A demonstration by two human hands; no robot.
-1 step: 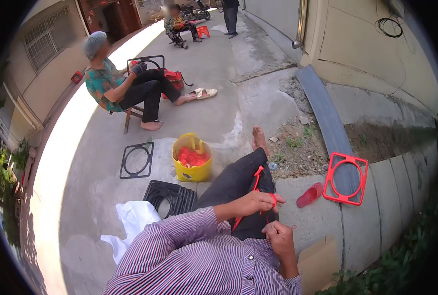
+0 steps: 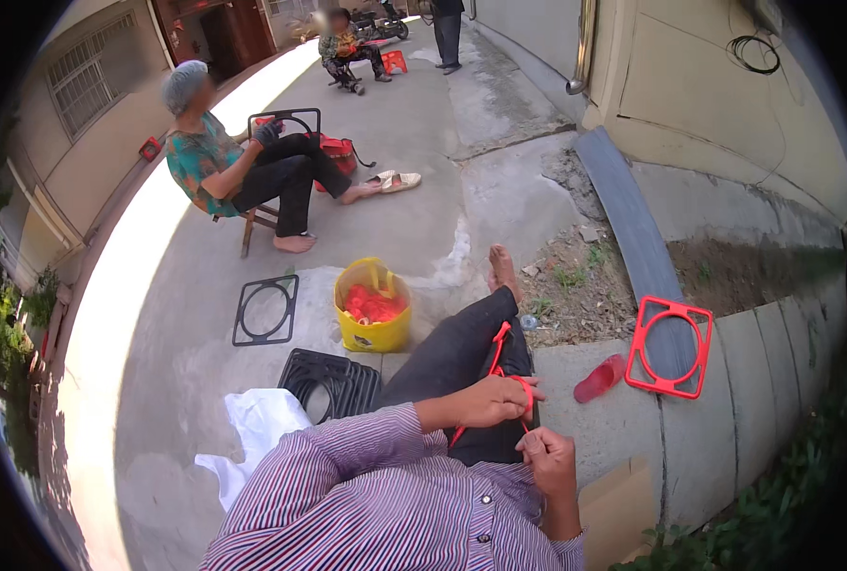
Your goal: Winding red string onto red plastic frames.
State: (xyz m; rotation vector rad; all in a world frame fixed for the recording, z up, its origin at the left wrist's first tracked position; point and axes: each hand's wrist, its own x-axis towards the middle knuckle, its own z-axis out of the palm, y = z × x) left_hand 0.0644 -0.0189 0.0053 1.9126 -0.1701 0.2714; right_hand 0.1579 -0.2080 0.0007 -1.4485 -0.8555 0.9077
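Note:
A red cord-like strip [image 2: 496, 354] runs over my dark trousers, with a knob-like end at the top and a loop near my fingers. My left hand [image 2: 488, 403] is closed on it, the red loop lying by its fingertips. Just below and to the right, my right hand [image 2: 549, 462] has its thumb and fingers pinched together at the strip's lower end. A short red piece passes between the two hands. Left of my leg stands a yellow bag [image 2: 376, 336] with red pieces [image 2: 374, 305] inside. Black square frames with round openings [image 2: 326, 385] are stacked near my left elbow.
A single black frame [image 2: 264, 310] lies on the concrete, beyond a white cloth or bag [image 2: 257, 428]. To my right are a red frame [image 2: 669, 346], a red slipper [image 2: 598, 379] and cardboard [image 2: 616, 509]. A seated co-worker [image 2: 238, 176] holds a black frame; other people are farther off.
My left hand has turned and its fingers have curled in more around the red strip. My right hand has risen slightly toward it, and red strip now shows between them.

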